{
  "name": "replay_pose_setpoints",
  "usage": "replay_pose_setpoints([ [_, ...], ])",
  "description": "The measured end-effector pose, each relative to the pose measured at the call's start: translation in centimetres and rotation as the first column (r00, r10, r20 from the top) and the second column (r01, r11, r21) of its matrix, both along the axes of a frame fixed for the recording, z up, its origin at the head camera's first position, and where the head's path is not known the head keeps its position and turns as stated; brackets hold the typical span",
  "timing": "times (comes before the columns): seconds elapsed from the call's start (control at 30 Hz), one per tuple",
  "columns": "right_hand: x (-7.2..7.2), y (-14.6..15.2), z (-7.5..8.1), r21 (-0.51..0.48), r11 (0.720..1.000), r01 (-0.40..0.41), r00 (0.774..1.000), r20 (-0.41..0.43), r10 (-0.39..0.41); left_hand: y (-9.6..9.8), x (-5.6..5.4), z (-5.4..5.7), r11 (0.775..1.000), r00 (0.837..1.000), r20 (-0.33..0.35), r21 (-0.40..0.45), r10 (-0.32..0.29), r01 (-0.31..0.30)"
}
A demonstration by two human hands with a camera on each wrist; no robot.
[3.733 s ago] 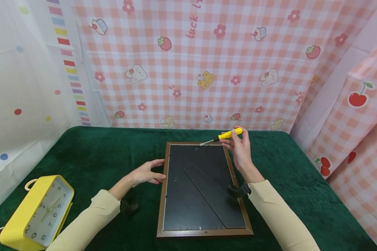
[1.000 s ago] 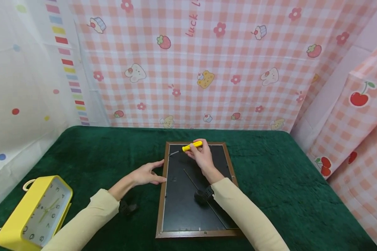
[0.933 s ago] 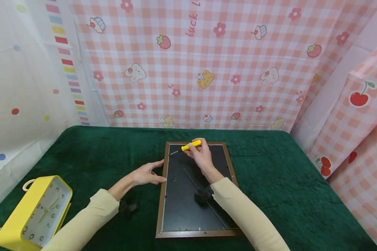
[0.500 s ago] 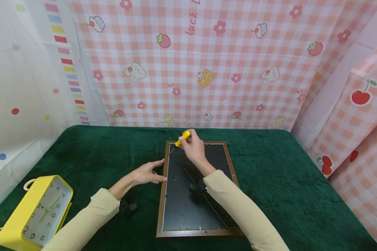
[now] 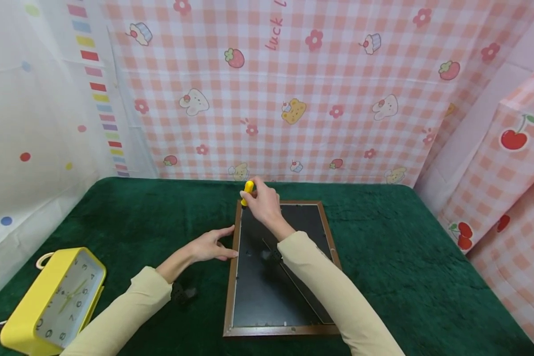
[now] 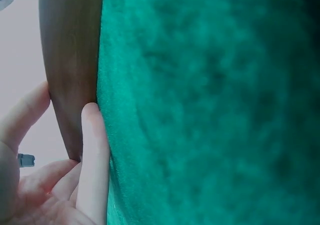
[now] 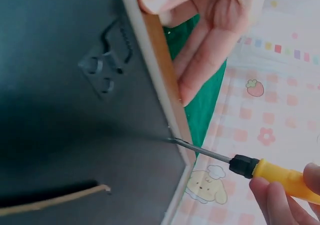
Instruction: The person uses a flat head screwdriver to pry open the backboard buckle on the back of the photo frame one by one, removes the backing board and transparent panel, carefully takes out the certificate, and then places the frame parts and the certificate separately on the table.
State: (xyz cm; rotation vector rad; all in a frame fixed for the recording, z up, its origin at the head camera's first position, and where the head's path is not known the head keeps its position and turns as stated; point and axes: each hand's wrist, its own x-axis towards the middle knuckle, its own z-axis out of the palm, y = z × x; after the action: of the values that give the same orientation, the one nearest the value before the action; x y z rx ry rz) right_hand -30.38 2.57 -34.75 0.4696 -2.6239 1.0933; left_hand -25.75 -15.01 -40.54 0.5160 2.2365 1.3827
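Note:
A brown wooden picture frame (image 5: 255, 331) lies face down, its black backing board (image 5: 258, 296) upward. My left hand (image 5: 206, 245) holds the frame's left edge, thumb on the rim and fingers against the outer side. My right hand (image 5: 267, 202) grips a yellow-handled screwdriver (image 7: 280, 177) near the top left corner. In the right wrist view, its metal tip meets the inner edge of the frame, where small tabs line the rim. A metal hanger (image 7: 102, 60) sits on the board nearby. The stand leg (image 7: 55, 200) lies across the back, partly hidden by my right arm in the head view.
A yellow clock (image 5: 40, 296) with a cord stands at the front left. Dark green cloth (image 5: 405, 267) covers the table. Behind it hangs a pink checked curtain (image 5: 338, 74), with a white dotted one on the left.
My right hand has carried the screwdriver from the frame's top edge to its upper left side, then swung the handle up and leftward until steeper. My left hand stays at the frame.

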Motion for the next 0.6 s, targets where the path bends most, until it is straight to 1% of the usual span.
replay_pose_setpoints([
  [0.23,-0.1,-1.3,1.1,0.085,0.996,-0.001,1.000,-0.006,0.002,0.0,-0.1,-0.1,1.000,1.000,0.000,-0.012,0.004,-0.004],
  [0.37,0.1,-1.9,1.2,0.115,0.993,-0.003,1.000,-0.018,0.005,0.1,-0.1,-0.2,1.000,1.000,0.001,-0.012,0.010,-0.010],
  [0.47,0.0,-1.6,1.0,0.110,0.994,-0.001,1.000,-0.022,0.004,0.1,-0.2,-0.3,1.000,1.000,0.005,-0.011,0.015,-0.015],
  [0.6,-0.1,-0.6,0.8,0.065,0.998,-0.016,1.000,-0.016,0.017,0.0,-0.3,-0.3,1.000,1.000,0.010,-0.021,0.022,-0.022],
])
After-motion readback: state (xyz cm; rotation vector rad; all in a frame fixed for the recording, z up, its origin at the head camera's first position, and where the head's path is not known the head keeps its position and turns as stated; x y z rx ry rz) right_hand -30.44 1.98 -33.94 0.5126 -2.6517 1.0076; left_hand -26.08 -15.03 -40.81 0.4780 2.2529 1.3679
